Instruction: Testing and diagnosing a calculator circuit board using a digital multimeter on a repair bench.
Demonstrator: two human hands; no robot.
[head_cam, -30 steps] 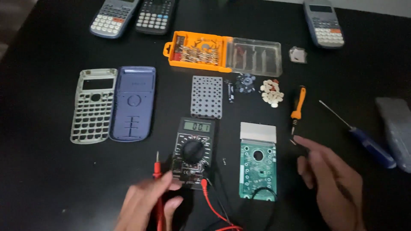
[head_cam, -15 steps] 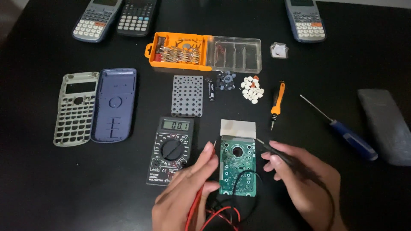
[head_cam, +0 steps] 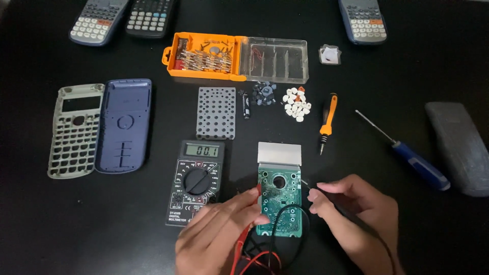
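Here the left hand pinches the red probe onto the green circuit board, lower centre; the right hand grips the black probe at its edge; probing looks underway; next calls for steady tips.

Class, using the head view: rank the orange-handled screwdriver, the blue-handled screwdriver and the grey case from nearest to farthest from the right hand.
1. Orange-handled screwdriver, just above the right hand.
2. Blue-handled screwdriver, up to its right.
3. Grey case, at the far right edge.

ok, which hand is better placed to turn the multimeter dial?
Left, probably. The left hand holds the red probe at the circuit board, directly beside the multimeter. The right hand holds the black probe on the board's far side.
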